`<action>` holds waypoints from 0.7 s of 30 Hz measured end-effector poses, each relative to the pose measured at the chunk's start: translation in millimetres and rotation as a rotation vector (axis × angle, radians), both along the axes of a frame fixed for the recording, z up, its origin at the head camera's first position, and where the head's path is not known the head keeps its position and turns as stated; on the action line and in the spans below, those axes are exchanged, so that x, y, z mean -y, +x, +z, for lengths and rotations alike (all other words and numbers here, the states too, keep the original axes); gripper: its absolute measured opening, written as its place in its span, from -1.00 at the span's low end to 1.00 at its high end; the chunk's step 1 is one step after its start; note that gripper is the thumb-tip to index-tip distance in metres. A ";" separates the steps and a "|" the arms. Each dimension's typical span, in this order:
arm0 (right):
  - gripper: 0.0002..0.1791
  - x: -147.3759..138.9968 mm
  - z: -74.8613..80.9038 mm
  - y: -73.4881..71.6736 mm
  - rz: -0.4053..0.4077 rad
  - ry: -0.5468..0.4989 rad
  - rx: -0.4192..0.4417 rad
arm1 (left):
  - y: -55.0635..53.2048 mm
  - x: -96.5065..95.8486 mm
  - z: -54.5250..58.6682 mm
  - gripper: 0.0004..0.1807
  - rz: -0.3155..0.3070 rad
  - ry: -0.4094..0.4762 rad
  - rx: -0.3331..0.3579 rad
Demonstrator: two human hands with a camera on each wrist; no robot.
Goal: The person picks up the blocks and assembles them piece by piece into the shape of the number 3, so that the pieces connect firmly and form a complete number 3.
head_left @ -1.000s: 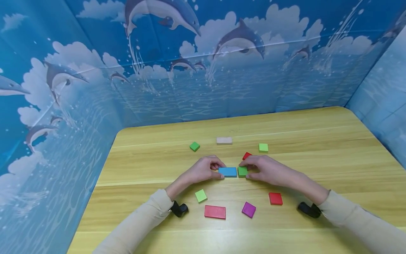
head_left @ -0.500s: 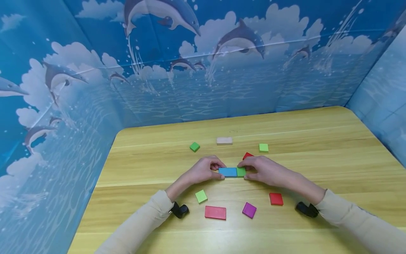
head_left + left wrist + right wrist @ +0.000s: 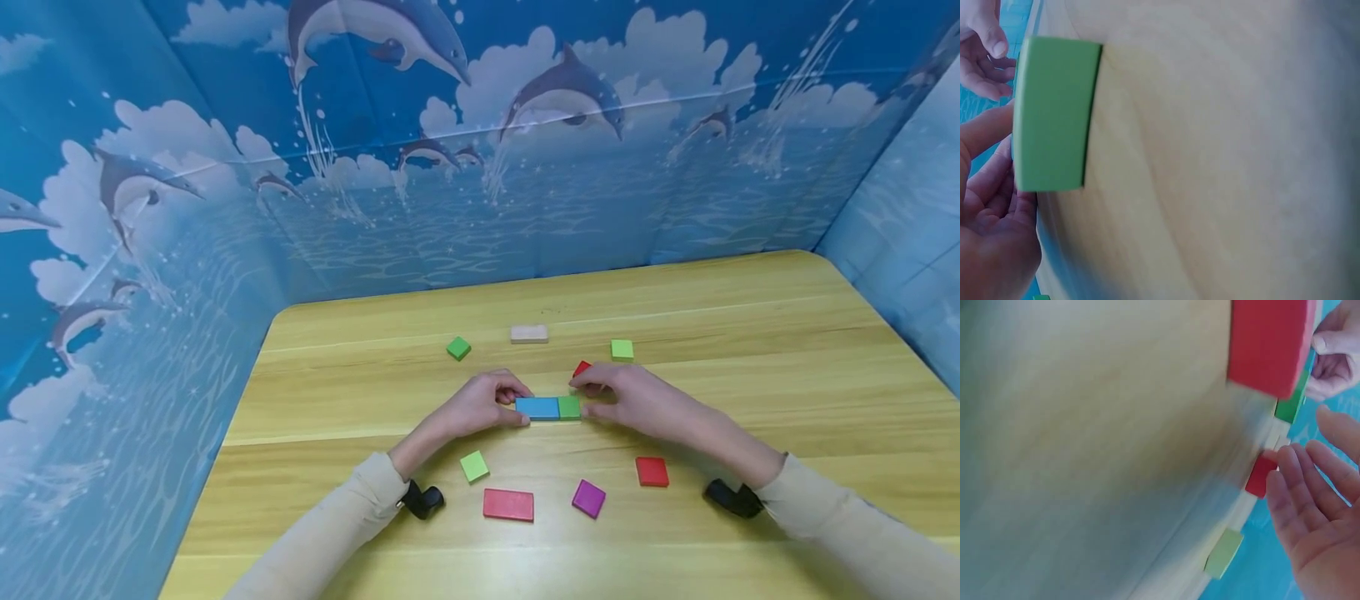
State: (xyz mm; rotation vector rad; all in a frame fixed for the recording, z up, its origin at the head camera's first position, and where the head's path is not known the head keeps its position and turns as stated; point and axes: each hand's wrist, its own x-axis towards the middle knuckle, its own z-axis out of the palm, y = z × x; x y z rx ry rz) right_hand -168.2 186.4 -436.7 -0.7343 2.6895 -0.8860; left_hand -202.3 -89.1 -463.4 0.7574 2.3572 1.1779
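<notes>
My left hand pinches the left end of a flat blue rectangular block, thumb in front and fingers behind. A green square block lies against the blue block's right end, forming one row. My right hand is just right of the green block, thumb and fingers apart around nothing. The right wrist view shows that hand with extended fingers, off the green block. Behind it, a red block is partly hidden by the fingers.
Nearer me lie a light green block, a pinkish-red rectangle, a purple square and a red square. Farther back are a green block, a pale block and a light green one. A dolphin-print curtain borders the table.
The green block moved left until it met the blue block, closing a small gap. My right hand then let go and drew slightly right. My left hand stayed on the blue block.
</notes>
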 end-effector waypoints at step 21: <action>-0.61 -9.1 -2.4 -13.3 -0.165 -0.014 -0.119 | 0.8 0.9 0.6 -0.69 0.015 0.011 0.012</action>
